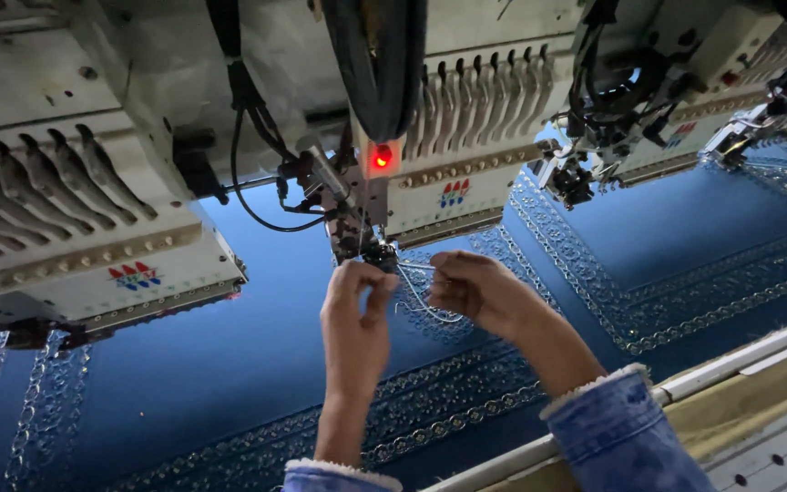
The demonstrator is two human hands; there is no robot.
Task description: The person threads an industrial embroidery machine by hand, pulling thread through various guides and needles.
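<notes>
Head view: left hand (354, 314) and right hand (473, 287), each grip pinching pale thread (423, 305), needle hidden behind fingers.

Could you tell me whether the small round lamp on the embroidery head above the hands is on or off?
On: the lamp glows bright red.

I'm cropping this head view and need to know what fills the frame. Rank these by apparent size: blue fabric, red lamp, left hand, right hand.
1. Blue fabric
2. Left hand and right hand: alike, no ranking
3. Red lamp
</notes>
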